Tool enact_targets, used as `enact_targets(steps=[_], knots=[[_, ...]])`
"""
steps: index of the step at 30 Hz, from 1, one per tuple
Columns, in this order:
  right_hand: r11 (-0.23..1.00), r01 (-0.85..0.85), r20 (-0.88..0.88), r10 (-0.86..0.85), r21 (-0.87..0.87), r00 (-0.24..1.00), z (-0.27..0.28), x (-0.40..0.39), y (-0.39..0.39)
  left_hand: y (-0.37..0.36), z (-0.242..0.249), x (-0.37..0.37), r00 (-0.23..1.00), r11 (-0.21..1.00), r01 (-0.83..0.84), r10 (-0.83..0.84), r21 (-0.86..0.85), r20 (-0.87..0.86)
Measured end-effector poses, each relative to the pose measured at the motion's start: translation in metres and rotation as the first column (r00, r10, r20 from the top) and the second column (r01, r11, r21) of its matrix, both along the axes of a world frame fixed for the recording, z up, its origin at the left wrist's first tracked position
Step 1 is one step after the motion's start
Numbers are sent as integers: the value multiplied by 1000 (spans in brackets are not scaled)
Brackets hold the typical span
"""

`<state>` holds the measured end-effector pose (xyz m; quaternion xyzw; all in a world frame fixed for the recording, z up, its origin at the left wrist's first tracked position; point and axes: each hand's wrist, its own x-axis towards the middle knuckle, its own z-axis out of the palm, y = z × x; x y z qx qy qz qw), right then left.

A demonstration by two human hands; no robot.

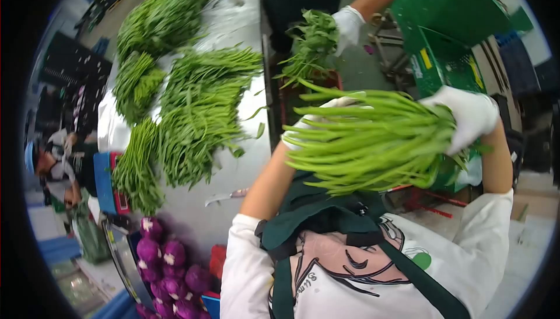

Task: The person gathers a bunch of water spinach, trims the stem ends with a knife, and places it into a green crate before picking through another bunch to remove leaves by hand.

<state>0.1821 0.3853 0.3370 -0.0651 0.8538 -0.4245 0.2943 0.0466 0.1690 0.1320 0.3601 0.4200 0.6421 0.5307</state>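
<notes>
Bundle of green stems [367, 141]: long, pale green, straight, leafy at the right end, held level above the apron at centre right. Left hand [318, 121], white-gloved, cups the cut ends from behind. Right hand [469, 114], white-gloved, closes around the leafy end.

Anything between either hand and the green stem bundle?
No. The right hand grips the stem bundle at one end; the left hand lies against the cut ends, largely hidden. A co-worker's hand holds other greens beyond, apart.
</notes>
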Motion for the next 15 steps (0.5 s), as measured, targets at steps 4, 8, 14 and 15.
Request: enact_targets(steps=[4, 8, 14, 15], knots=[[974, 157, 51, -150, -165, 987, -24, 2, 17, 4, -13, 16, 270, 945, -86, -283, 316, 920], [976, 144, 74, -134, -164, 988, -29, 8, 30, -11, -38, 6, 201, 930, -112, -324, 350, 925], [935, 303, 89, -291, -186, 953, -21, 20, 43, -51, -40, -20, 101, 890, -279, -347, 361, 932], [916, 337, 84, -326, -217, 942, -19, 23, 44, -61, -56, -30, 216, 895, -333, -232, 295, 948]])
